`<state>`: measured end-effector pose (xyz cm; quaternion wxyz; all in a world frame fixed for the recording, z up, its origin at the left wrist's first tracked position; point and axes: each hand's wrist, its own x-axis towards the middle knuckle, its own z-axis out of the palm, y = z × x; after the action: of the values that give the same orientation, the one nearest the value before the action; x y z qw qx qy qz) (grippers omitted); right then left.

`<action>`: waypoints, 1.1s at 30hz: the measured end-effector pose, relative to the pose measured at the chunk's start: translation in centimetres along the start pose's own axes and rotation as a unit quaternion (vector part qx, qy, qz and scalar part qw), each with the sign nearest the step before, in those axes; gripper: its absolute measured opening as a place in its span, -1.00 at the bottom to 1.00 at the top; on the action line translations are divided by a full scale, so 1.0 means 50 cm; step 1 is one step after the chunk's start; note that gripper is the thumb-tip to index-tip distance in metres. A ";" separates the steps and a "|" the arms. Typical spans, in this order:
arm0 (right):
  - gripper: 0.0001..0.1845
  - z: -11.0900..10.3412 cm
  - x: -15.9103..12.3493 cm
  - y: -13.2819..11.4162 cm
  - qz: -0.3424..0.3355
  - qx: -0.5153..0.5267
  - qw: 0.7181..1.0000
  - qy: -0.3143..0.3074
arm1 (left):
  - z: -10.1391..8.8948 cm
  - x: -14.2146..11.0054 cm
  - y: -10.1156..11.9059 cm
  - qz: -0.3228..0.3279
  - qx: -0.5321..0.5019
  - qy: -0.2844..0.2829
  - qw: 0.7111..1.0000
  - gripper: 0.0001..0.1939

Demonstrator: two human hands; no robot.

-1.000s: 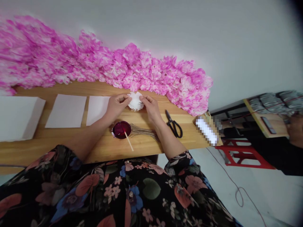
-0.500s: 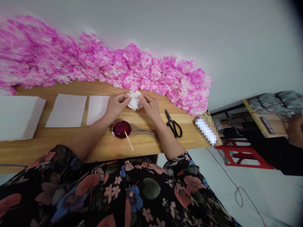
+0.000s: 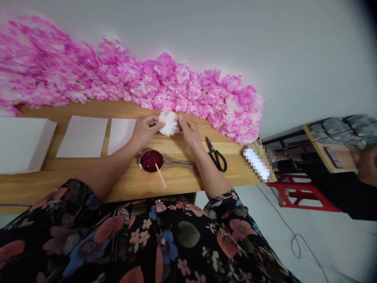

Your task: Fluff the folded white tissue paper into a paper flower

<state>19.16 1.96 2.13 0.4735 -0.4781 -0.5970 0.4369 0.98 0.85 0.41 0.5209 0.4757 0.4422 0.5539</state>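
Note:
Between my hands, above the wooden table, is a white paper flower (image 3: pixel 169 124) with ruffled petals. My left hand (image 3: pixel 146 129) pinches its left side between thumb and fingers. At its right edge, my right hand (image 3: pixel 189 130) has thumb and fingers closed on a petal. Just below stands a bowl of dark red-purple liquid (image 3: pixel 149 162) with a pale wooden stick (image 3: pixel 160 175) leaning out of it. A bundle of thin brown stems (image 3: pixel 181 163) lies beside the bowl, partly behind my right forearm. Black-handled scissors (image 3: pixel 217 156) rest further right.
Pink and white paper flowers (image 3: pixel 165 84) are heaped along the wall. Stacks of white paper (image 3: pixel 82 136) lie on the table (image 3: pixel 126 188) at left. A blurred-out object (image 3: pixel 257 163) sits at the right end. Beyond are a red stool (image 3: pixel 303 192) and another person's arm (image 3: pixel 366 165).
The white flower now shows its petals spread rounder and wider. My right hand has shifted slightly right along its edge; my left hand remains at its left side.

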 end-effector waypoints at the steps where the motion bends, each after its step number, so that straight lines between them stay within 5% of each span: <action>1: -0.40 -0.002 0.000 -0.003 -0.009 -0.014 1.000 -0.002 | -0.002 0.000 0.001 0.002 -0.004 0.008 1.000 -0.51; 8: -0.57 0.006 0.000 0.003 -0.013 -0.044 0.998 -0.032 | -0.008 0.001 -0.001 0.018 -0.028 0.008 0.999 -0.54; 17: -0.54 0.006 0.005 0.015 0.023 0.039 0.999 -0.020 | -0.003 -0.002 0.000 0.022 -0.022 -0.043 0.999 -0.53; 26: -0.49 0.008 0.003 0.013 0.014 0.026 1.000 -0.006 | -0.003 0.005 -0.013 0.036 -0.024 -0.028 0.999 -0.70; 33: -0.53 0.015 -0.006 0.006 -0.011 -0.009 1.000 -0.008 | -0.002 0.000 -0.010 0.033 -0.010 -0.063 0.997 -0.62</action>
<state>18.49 1.66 1.64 0.4692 -0.4716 -0.6102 0.4302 0.96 0.89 -0.11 0.5335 0.5191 0.3870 0.5442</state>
